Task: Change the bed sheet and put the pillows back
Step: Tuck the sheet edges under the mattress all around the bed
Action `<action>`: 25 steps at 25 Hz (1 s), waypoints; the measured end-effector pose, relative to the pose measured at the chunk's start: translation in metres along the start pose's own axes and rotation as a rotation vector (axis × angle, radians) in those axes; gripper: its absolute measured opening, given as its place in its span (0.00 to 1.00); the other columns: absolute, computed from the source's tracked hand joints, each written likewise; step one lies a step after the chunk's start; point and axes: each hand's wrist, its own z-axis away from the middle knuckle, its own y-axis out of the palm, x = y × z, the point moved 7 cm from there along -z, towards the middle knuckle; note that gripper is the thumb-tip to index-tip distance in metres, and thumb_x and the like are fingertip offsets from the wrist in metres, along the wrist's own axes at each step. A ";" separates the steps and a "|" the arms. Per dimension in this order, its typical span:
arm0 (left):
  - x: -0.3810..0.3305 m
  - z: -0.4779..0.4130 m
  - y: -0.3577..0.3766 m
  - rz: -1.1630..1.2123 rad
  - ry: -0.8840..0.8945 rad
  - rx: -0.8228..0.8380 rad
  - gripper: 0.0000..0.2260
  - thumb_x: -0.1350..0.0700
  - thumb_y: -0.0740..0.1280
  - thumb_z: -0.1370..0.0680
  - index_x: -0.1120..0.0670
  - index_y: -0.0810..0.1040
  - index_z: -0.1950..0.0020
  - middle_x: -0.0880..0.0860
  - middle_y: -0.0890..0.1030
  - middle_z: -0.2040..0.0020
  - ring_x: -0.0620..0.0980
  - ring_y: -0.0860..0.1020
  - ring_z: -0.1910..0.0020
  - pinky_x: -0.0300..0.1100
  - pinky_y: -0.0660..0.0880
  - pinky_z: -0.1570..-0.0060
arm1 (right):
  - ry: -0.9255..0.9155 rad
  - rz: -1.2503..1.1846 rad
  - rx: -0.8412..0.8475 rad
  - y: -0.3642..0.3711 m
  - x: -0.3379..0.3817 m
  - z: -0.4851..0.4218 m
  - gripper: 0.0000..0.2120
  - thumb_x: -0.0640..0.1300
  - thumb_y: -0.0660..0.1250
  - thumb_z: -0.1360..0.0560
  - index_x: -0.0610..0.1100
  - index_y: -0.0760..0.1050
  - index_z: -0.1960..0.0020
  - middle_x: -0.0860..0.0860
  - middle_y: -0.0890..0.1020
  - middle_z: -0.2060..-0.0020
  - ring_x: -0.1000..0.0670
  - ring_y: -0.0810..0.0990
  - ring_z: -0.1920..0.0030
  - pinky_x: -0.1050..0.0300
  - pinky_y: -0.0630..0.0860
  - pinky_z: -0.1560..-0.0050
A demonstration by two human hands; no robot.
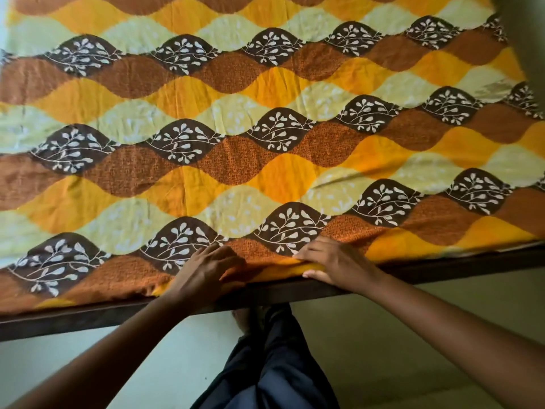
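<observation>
Patterned sheet (265, 128) over dark-framed bed (442, 265)

Lettering, labels, brands, numbers, signs: none legible in this view. The bed sheet (265, 113) carries only a printed pattern, wavy bands of brown, orange, yellow and pale cream, with white leaf sprigs on dark brown patches; there are no words or figures among them.
</observation>
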 end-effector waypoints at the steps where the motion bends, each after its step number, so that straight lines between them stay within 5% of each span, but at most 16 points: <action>1: -0.003 0.000 0.000 -0.022 0.023 0.001 0.13 0.47 0.69 0.28 0.53 0.82 0.49 0.51 0.81 0.54 0.50 0.79 0.58 0.45 0.79 0.64 | 0.030 0.001 -0.004 0.002 0.004 -0.001 0.22 0.44 0.78 0.37 0.44 0.79 0.44 0.49 0.82 0.52 0.50 0.80 0.52 0.59 0.78 0.52; 4: -0.015 -0.003 -0.004 -0.097 0.069 -0.032 0.04 0.56 0.74 0.32 0.55 0.83 0.60 0.52 0.81 0.61 0.49 0.79 0.65 0.38 0.76 0.74 | 0.105 0.034 0.050 0.007 0.013 -0.017 0.15 0.41 0.73 0.31 0.42 0.79 0.44 0.47 0.82 0.53 0.48 0.80 0.52 0.59 0.77 0.52; 9: -0.009 0.008 0.000 0.146 -0.008 -0.013 0.07 0.64 0.74 0.33 0.55 0.85 0.57 0.51 0.84 0.62 0.46 0.82 0.66 0.36 0.78 0.68 | 0.161 -0.041 0.240 0.007 0.009 -0.026 0.10 0.43 0.69 0.26 0.43 0.80 0.46 0.46 0.83 0.51 0.50 0.80 0.51 0.53 0.77 0.47; 12: -0.004 0.005 0.009 0.207 -0.165 0.176 0.09 0.63 0.70 0.27 0.56 0.83 0.49 0.53 0.85 0.55 0.48 0.83 0.60 0.34 0.78 0.60 | 0.187 -0.042 0.395 0.018 0.012 -0.026 0.09 0.43 0.68 0.26 0.43 0.80 0.47 0.47 0.82 0.50 0.50 0.79 0.52 0.52 0.77 0.46; 14: 0.003 -0.002 0.016 0.215 -0.303 0.368 0.11 0.60 0.63 0.21 0.56 0.80 0.41 0.54 0.83 0.50 0.46 0.80 0.58 0.24 0.70 0.63 | 0.227 -0.049 0.440 0.022 0.012 -0.029 0.08 0.42 0.69 0.26 0.43 0.81 0.48 0.47 0.82 0.50 0.50 0.79 0.53 0.52 0.77 0.48; 16: 0.004 -0.003 0.019 0.254 -0.439 0.527 0.15 0.56 0.54 0.18 0.59 0.75 0.37 0.54 0.80 0.55 0.43 0.74 0.64 0.26 0.65 0.71 | 0.261 -0.040 0.476 0.022 0.011 -0.032 0.08 0.42 0.68 0.26 0.43 0.81 0.47 0.47 0.81 0.50 0.51 0.77 0.57 0.56 0.76 0.56; 18: 0.002 0.001 0.023 0.296 -0.512 0.651 0.17 0.53 0.48 0.17 0.59 0.72 0.39 0.53 0.74 0.58 0.43 0.70 0.64 0.31 0.66 0.66 | 0.268 -0.016 0.518 0.020 0.015 -0.032 0.10 0.45 0.64 0.23 0.43 0.80 0.45 0.47 0.81 0.52 0.53 0.73 0.63 0.61 0.68 0.67; 21: -0.008 0.002 0.020 0.484 -0.532 0.620 0.14 0.50 0.49 0.17 0.56 0.69 0.45 0.55 0.72 0.49 0.47 0.70 0.52 0.38 0.67 0.51 | 0.312 -0.091 0.611 0.019 0.016 -0.025 0.18 0.51 0.56 0.20 0.39 0.79 0.47 0.49 0.74 0.65 0.54 0.68 0.69 0.61 0.63 0.68; 25: 0.000 0.013 0.014 0.484 -0.521 0.505 0.18 0.49 0.50 0.18 0.60 0.72 0.41 0.52 0.71 0.49 0.48 0.71 0.49 0.36 0.69 0.54 | 0.303 -0.123 0.665 0.028 0.015 -0.017 0.21 0.54 0.52 0.19 0.38 0.74 0.53 0.52 0.70 0.57 0.52 0.72 0.55 0.56 0.68 0.53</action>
